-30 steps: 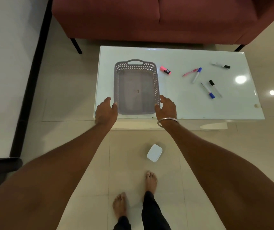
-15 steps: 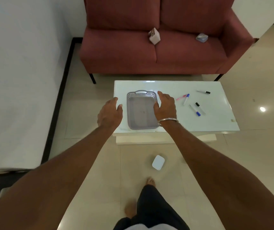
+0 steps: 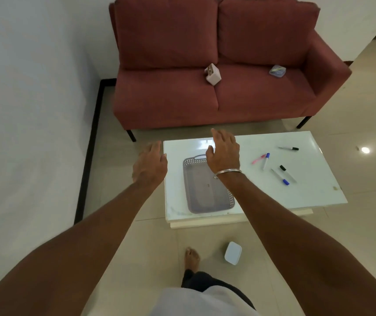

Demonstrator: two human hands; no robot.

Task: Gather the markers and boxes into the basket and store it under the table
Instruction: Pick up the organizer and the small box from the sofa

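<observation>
A grey perforated basket (image 3: 205,197) lies empty on the left part of the white low table (image 3: 314,197). My left hand (image 3: 150,166) hovers open just left of the table's edge. Open as well, my right hand (image 3: 224,151) is raised over the basket's far end and hides part of its rim. Several markers lie to the right: a pink one (image 3: 258,159), a blue-capped one (image 3: 266,160), a black-capped one (image 3: 288,148), another blue (image 3: 280,177) and another black (image 3: 287,173). A white box (image 3: 233,253) lies on the floor near my foot.
A red sofa (image 3: 168,103) stands behind the table, with a small pale box (image 3: 212,74) on its seat and a clear bluish case (image 3: 277,70) further right. A white wall runs along the left. My bare foot (image 3: 192,258) stands on the tiled floor.
Both hands have let go of the basket's near end and lifted up and forward. The view has pulled back and risen, so the sofa now shows.
</observation>
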